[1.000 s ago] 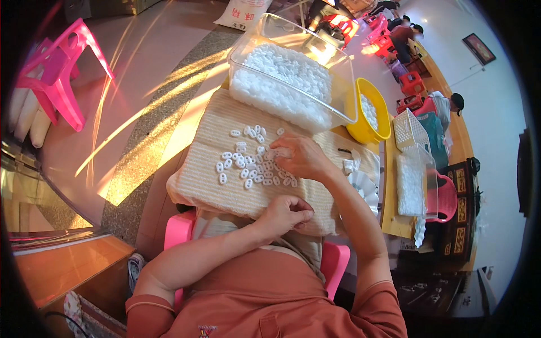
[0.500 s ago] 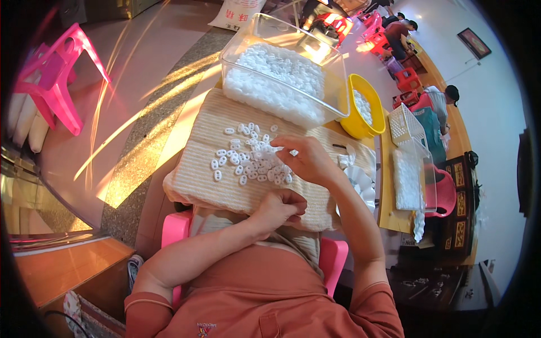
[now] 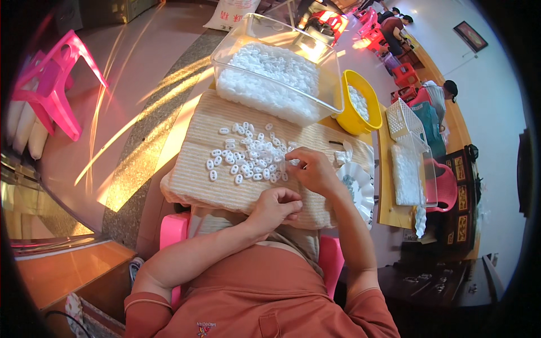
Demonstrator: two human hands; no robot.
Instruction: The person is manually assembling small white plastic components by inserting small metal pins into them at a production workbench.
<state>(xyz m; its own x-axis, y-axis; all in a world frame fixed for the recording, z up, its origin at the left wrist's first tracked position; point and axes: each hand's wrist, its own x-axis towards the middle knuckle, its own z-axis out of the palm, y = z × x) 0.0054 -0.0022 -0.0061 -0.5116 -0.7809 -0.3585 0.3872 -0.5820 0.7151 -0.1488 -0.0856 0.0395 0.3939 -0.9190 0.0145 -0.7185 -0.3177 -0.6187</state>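
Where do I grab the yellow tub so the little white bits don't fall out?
Probably best by the long rim on the right side of the yellow tub, coming from the right. That edge stands out in the open, while the big clear box crowds the left. White pieces lie inside, so keep it level.

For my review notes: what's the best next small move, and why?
Probably have the right hand pinch one of the loose white pieces: it is at their right edge, and many lie on the striped cloth. Whether it holds one is unclear.
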